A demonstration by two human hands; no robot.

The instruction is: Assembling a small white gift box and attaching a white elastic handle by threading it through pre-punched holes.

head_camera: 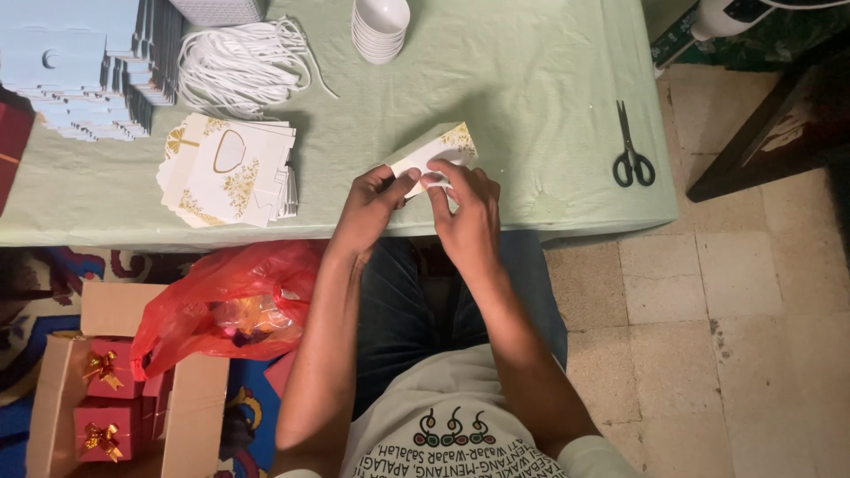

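While fingers [436,181] pinch card box [436,150], scissors [632,149] aside

Card stack [228,168] left of the hand-held folded card [434,150], scissors [632,149] right, bowls [380,26] behind, all on the table [531,80].

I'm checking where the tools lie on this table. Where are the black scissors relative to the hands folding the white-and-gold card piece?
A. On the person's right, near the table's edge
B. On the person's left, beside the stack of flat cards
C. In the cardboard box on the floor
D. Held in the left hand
A: the black scissors lie on the green tablecloth to the right of the right hand and left hand, which both hold the white-and-gold card piece.
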